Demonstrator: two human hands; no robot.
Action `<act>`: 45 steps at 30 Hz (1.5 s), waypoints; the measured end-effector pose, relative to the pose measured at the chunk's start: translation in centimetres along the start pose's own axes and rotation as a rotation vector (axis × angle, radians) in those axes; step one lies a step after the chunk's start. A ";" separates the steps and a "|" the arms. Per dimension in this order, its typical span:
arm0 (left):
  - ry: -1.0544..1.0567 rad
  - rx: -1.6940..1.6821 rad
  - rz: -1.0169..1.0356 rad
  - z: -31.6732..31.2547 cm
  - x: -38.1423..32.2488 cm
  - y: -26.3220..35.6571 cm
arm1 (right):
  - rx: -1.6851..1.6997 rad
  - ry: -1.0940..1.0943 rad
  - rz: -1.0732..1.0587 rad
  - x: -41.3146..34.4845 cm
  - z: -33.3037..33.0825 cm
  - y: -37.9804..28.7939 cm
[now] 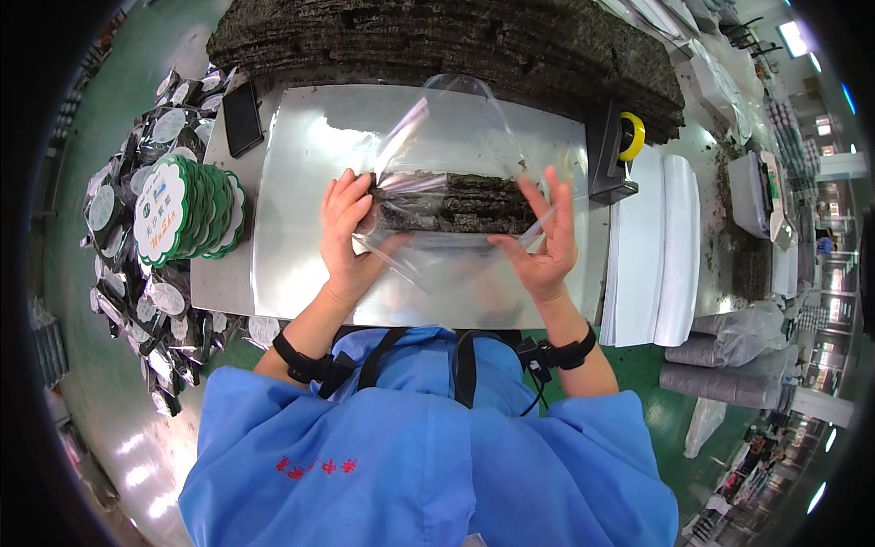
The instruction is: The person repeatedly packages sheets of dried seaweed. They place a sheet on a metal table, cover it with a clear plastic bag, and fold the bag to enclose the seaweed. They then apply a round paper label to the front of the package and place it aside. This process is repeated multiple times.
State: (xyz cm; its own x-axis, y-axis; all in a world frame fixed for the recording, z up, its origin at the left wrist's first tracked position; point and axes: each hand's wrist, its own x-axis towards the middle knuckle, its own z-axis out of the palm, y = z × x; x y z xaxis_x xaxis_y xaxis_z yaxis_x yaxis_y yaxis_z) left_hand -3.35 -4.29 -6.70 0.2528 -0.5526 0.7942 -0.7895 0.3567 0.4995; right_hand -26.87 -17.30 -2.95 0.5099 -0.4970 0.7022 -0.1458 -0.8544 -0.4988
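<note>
A bundle of dark dried seaweed sheets [478,205] lies crosswise over the metal board, partly covered by a clear plastic film or bag [437,253]. At the bundle's left end is my left hand [355,236], fingers above and thumb below, gripping the film-covered end. My right hand [550,236] is at the opposite end, its fingers spread and its thumb by the lower edge, touching the clear plastic. Loose plastic rises in a peak beyond the bundle. The metal board [307,273] lies under both hands.
Along the far edge lies a large stack of dark sheets [444,41]. A tape dispenser [612,161] and white sheets [649,253] stand right. At left are a smartphone [242,119], a stack of green-edged round labels [184,212] and a heap of labelled dark packages [167,297].
</note>
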 end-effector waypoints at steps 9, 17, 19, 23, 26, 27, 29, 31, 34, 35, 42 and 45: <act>-0.021 -0.072 -0.057 -0.3 -1.3 -0.4 | 0.070 0.042 0.017 1.3 -0.6 -1.4; -0.013 -0.072 -0.081 0.1 -0.9 0.6 | 0.004 0.141 0.059 -1.7 0.4 -1.6; -0.006 0.011 0.017 -0.4 -1.0 0.0 | -0.101 0.049 -0.025 0.2 -0.6 -2.2; -0.081 0.084 0.059 -1.6 0.2 0.0 | -0.111 -0.088 -0.127 2.7 -1.8 -2.3; -0.202 0.089 0.093 -3.2 2.5 0.8 | -0.097 -0.189 -0.196 3.5 -2.0 -1.7; -0.277 0.103 0.118 -4.0 3.8 1.2 | -0.058 -0.227 -0.174 4.2 -2.4 -1.8; -0.433 -0.089 0.107 -3.9 7.0 2.7 | -0.018 -0.319 -0.135 4.8 -2.9 -2.3; -0.634 -0.273 0.034 -3.5 8.9 3.8 | -0.024 -0.421 -0.111 5.3 -3.4 -2.8; -0.694 -0.208 0.079 -3.0 9.0 4.6 | -0.006 -0.571 -0.135 6.4 -3.3 -4.3; -0.712 -0.196 0.105 -2.9 8.9 4.7 | 0.005 -0.541 -0.142 6.9 -3.0 -5.1; -0.788 -0.278 0.029 -3.9 9.3 4.7 | 0.194 -0.251 -0.109 7.7 -4.4 -7.6; -0.822 -0.299 0.032 -3.9 9.6 4.4 | 0.276 -0.357 0.128 6.0 -4.8 -6.1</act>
State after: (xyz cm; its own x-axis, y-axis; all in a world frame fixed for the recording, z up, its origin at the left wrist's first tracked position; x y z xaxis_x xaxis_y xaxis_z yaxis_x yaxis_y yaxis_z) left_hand -2.23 -5.07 4.47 -0.3414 -0.8658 0.3659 -0.5804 0.5004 0.6424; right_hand -27.02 -15.79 6.73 0.7694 -0.4708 0.4318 -0.0204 -0.6937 -0.7200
